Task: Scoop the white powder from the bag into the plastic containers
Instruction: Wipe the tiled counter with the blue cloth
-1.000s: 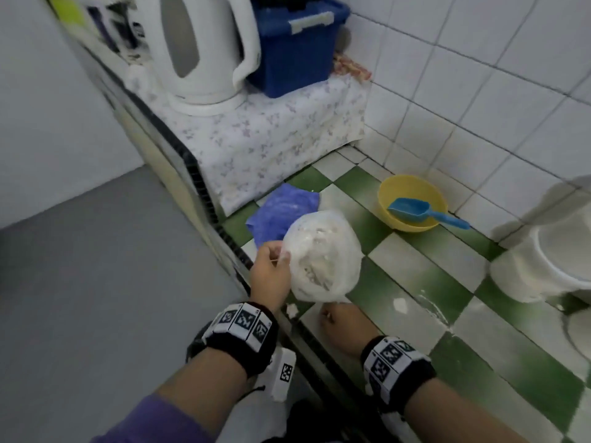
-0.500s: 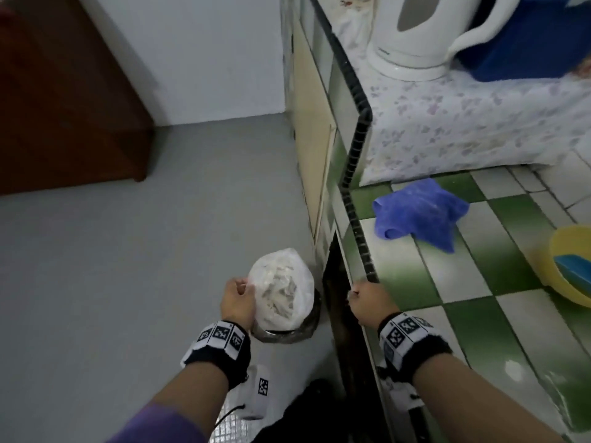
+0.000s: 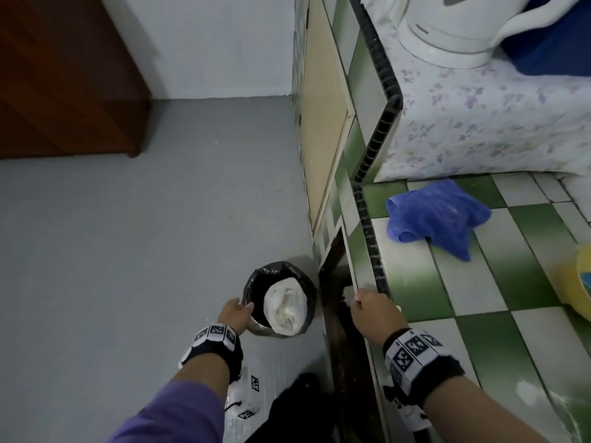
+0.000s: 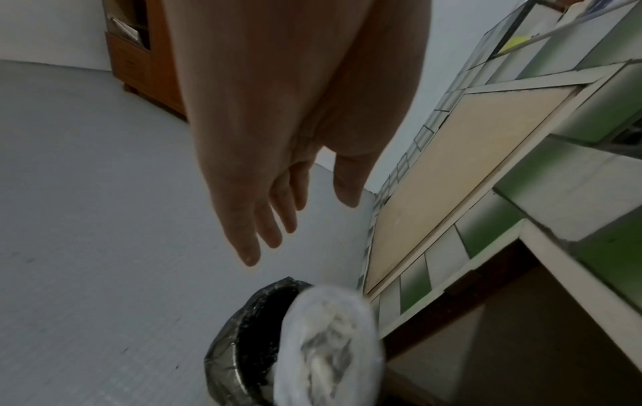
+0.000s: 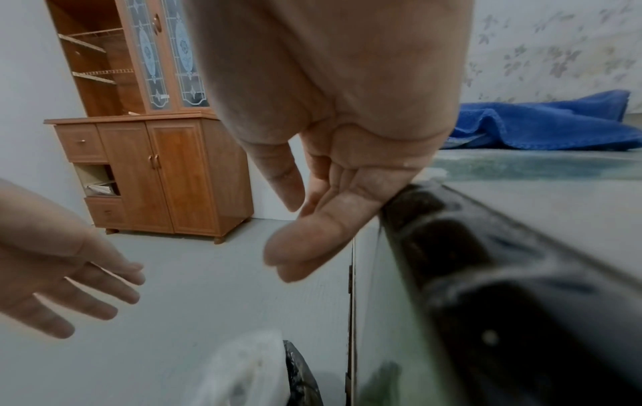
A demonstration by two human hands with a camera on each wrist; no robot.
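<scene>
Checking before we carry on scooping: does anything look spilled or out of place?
Yes. The powder bag sits in the black-lined bin on the floor, not on the counter. White smears mark the counter's tiles near the right wrist. The left hand is open, empty, beside the bin.

We stand on a plain grey floor [image 3: 128, 251] that meets a pale wall [image 3: 217, 43]. To our left is a brown wooden cabinet [image 5: 156, 175] with glass doors; to our right, a green-and-white tiled counter [image 3: 479, 298] edged in black.
</scene>
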